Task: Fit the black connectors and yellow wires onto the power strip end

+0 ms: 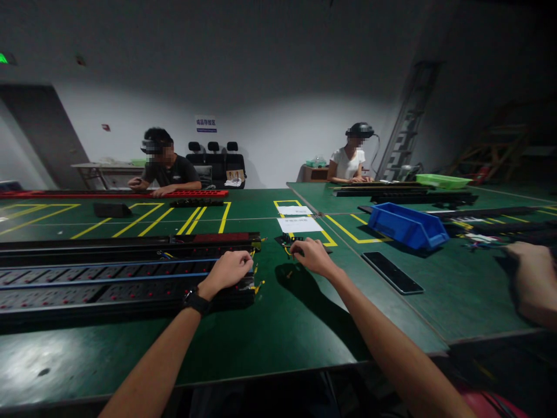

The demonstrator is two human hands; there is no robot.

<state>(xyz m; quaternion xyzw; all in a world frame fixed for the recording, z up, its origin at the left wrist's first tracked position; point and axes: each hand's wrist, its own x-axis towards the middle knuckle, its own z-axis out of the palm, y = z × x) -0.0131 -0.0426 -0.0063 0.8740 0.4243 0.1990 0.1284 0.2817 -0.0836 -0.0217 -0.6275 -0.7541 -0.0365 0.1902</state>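
Observation:
Long black power strips (143,284) with rows of sockets and red dots lie side by side on the left, short yellow wires (260,287) sticking out at their right ends. My left hand (228,271), with a black watch at the wrist, is closed over the end of one strip. Its fingertips are partly hidden. Just beyond the strip ends, my right hand (314,256) hovers over the green table (304,325), fingers bent and pinched beside a small black part (290,238) with yellow wire. What lies between those fingers is too small to make out.
A phone (392,271) and a blue bin (407,225) are right of my right arm. Another person's hand (533,278) reaches in at the right edge near loose wires (483,239). Paper labels (299,224) lie ahead. Two people work across the table.

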